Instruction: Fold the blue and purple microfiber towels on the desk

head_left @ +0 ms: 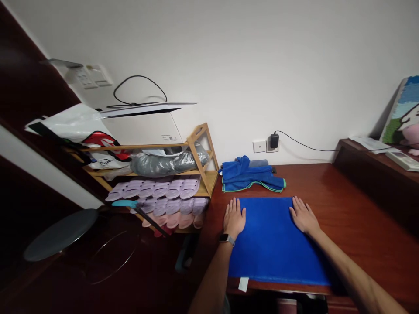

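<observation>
A blue cloth (271, 244) lies spread flat on the reddish-brown wooden desk, with a small white tag (243, 284) poking out at its near edge. My left hand (234, 219) rests palm down on the cloth's far left corner, fingers stretched forward; a watch (226, 238) is on that wrist. At the far right corner, my right hand (305, 215) lies flat too, its fingers slightly spread. Behind the cloth, against the wall, is a crumpled pile of blue cloths (250, 175) with green edging.
To the left stands a wooden rack (204, 170) with a white box (144, 128), bags and several rows of lilac and pink slippers (175, 187). A round stool (60, 233) is at lower left. A black plug adapter (274, 140) trails its cord to a raised ledge (369, 161) on the right.
</observation>
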Tool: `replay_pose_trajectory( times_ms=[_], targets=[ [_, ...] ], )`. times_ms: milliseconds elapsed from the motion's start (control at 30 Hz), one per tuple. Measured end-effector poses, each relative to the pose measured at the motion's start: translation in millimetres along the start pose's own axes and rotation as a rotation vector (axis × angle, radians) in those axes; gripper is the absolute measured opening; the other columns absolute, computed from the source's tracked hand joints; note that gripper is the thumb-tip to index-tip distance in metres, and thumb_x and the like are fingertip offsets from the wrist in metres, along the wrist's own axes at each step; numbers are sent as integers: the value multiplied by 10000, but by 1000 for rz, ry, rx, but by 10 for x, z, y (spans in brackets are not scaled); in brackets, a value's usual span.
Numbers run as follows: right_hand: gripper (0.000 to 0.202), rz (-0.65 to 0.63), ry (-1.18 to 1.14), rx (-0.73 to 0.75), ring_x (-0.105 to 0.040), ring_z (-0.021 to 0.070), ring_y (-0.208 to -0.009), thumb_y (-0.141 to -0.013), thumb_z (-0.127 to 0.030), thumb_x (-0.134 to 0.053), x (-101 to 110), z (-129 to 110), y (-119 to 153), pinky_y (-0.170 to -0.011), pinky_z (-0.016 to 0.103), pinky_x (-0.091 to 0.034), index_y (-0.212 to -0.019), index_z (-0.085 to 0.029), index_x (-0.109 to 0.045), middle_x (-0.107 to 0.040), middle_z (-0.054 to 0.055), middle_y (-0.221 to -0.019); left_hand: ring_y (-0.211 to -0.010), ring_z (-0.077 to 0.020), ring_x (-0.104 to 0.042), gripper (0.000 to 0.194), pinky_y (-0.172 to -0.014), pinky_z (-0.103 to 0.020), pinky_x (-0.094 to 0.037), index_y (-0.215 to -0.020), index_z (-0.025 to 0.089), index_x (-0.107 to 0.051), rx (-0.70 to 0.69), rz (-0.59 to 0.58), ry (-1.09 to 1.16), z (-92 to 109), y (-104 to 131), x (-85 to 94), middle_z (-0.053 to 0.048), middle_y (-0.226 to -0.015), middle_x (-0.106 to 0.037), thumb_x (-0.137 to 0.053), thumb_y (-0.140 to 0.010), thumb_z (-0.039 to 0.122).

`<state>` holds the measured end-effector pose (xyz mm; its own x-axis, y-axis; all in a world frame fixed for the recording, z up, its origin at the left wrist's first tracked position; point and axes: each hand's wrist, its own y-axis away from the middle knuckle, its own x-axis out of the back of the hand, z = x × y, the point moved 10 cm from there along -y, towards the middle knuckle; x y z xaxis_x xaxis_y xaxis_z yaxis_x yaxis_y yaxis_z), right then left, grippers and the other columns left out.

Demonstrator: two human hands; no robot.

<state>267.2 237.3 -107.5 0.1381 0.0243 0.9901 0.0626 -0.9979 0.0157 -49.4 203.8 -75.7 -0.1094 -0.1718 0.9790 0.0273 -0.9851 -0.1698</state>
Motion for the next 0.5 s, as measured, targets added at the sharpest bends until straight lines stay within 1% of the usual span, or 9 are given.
replay_pose_trajectory(
  times_ms=[67,167,233,267,300,367,433,467,500],
  targets=[
    [726,11,-27,5,-183,232,-1605,-1054,-434,-119,-9,5,-5,-1306,441,-136,-1660,-47,-216,-217,119,-1730,-1579,-301,-273,640,-1285,-504,-260,-1648,135,-308,-5,1,-2,-22,0,13,-136,-1683,-353,-262,-1074,415],
    [721,28,-44,18,-193,237,-1603,-1052,-426,-127,-14,2,-3,-1305,452,-142,-1657,-47,-232,-228,133,-1726,-1573,-299,-293,637,-1286,-501,-257,-1636,104,-329,-10,3,-12,-35,-2,80,-158,-1673,-366,-260,-1072,392],
    [721,32,-42,19,-198,240,-1602,-1052,-427,-123,-16,-2,-4,-1303,451,-150,-1656,-52,-238,-230,132,-1725,-1577,-282,-283,629,-1296,-484,-232,-1626,83,-343,-26,10,-22,54,-3,144,-163,-1680,-348,-252,-1072,367],
    [723,32,-37,18,-198,242,-1602,-1053,-427,-118,-17,-3,-5,-1302,447,-151,-1656,-48,-238,-229,131,-1726,-1581,-274,-273,625,-1301,-476,-218,-1622,75,-349,-44,18,-23,159,-3,172,-160,-1686,-334,-245,-1074,356],
    [725,31,-33,17,-199,245,-1601,-1053,-427,-113,-17,-5,-7,-1302,442,-151,-1654,-40,-238,-228,132,-1726,-1585,-265,-264,621,-1305,-468,-208,-1619,72,-355,-76,28,-16,316,1,188,-155,-1690,-326,-238,-1077,352],
    [731,32,-29,24,-197,251,-1602,-1054,-423,-106,-15,-13,-9,-1302,437,-149,-1649,-20,-239,-225,137,-1725,-1585,-248,-266,619,-1310,-454,-206,-1618,85,-365,-186,42,27,787,24,168,-138,-1688,-337,-220,-1089,370],
    [728,39,-29,29,-197,252,-1601,-1053,-409,-106,-12,-13,-12,-1302,439,-149,-1644,-6,-241,-223,146,-1724,-1577,-234,-289,620,-1308,-449,-222,-1624,118,-366,-317,39,95,1354,72,73,-118,-1675,-373,-208,-1099,408],
    [722,41,-27,30,-198,250,-1601,-1051,-398,-111,-14,-9,-14,-1302,441,-151,-1643,-6,-241,-223,149,-1723,-1573,-231,-299,621,-1304,-448,-238,-1628,130,-361,-355,29,123,1601,93,7,-114,-1671,-381,-212,-1101,423],
    [716,40,-23,31,-196,248,-1601,-1050,-386,-117,-20,-5,-16,-1301,443,-152,-1643,-6,-241,-223,151,-1723,-1570,-229,-306,624,-1299,-447,-254,-1630,134,-357,-375,17,146,1799,107,-61,-115,-1667,-389,-217,-1102,436]
  ],
)
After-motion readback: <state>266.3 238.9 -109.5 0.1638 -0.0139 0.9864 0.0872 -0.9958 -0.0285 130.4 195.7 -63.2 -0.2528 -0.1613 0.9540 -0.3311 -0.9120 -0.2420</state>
